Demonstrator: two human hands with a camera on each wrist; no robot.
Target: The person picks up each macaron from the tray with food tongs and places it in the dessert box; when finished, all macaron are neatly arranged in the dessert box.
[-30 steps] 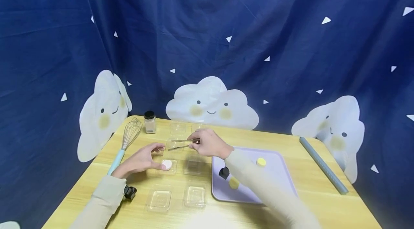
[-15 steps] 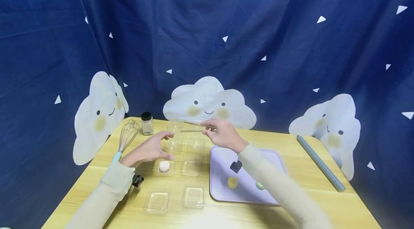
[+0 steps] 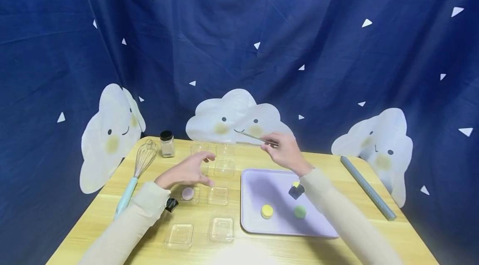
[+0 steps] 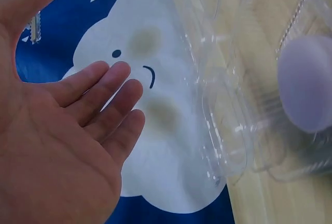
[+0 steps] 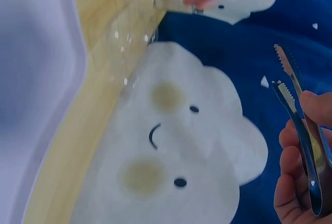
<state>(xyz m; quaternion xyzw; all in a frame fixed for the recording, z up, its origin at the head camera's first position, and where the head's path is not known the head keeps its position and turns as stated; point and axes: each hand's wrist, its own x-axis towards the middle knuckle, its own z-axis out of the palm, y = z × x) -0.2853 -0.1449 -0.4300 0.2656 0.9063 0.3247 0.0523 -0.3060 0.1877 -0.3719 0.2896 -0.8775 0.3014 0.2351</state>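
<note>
My left hand (image 3: 187,170) hovers over the clear plastic boxes with fingers spread and nothing in its grasp; the left wrist view shows the open palm (image 4: 62,125). Just below it, a pale lilac macaron (image 3: 188,193) sits in one clear box. My right hand (image 3: 287,152) holds metal tongs (image 5: 307,146) up above the back of the purple tray (image 3: 277,227). The serrated tips of the tongs stand apart, with nothing between them. On the tray lie a yellow macaron (image 3: 267,211), a green macaron (image 3: 299,211) and a second yellow one, partly hidden by the right wrist camera.
More clear boxes stand beside and in front, among them a front left box (image 3: 179,236) and a front middle box (image 3: 221,229). A whisk (image 3: 129,190) and a black-lidded jar (image 3: 167,144) are at left. A grey rod (image 3: 368,188) lies at right.
My right hand has moved right and upward with the tongs, from over the boxes to above the tray. My left hand has shifted right, away from the lilac macaron.
</note>
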